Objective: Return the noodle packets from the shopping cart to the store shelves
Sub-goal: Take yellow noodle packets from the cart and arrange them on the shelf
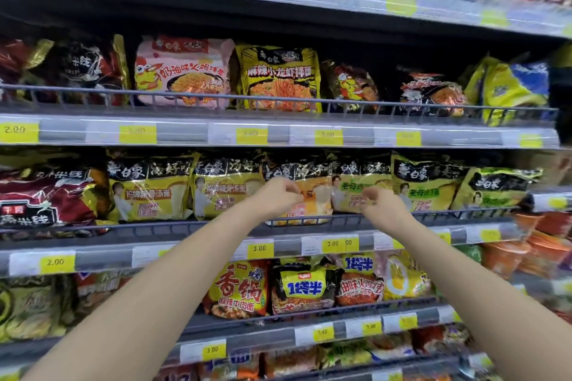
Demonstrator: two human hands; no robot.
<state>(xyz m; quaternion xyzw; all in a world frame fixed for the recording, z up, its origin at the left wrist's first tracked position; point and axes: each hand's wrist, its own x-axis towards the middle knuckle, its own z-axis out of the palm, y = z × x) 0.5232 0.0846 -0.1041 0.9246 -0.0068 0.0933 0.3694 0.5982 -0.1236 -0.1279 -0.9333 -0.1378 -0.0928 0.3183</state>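
Note:
Both my arms reach up to the middle shelf (278, 224) of a noodle aisle. My left hand (277, 193) pinches the left side of a yellow-and-black noodle packet with an orange lower part (312, 195), which stands in the row behind the wire rail. My right hand (382, 202) has its fingers curled at that packet's right edge, in front of the neighbouring yellow packet (356, 185). Which of these two packets the right hand grips is unclear. The shopping cart is out of view.
Similar yellow-and-black packets (148, 185) fill the same shelf to both sides. A pink packet (182, 71) and a yellow one (280, 77) stand on the shelf above. Red and yellow packets (238, 288) sit below. Yellow price tags (259, 248) line each shelf edge.

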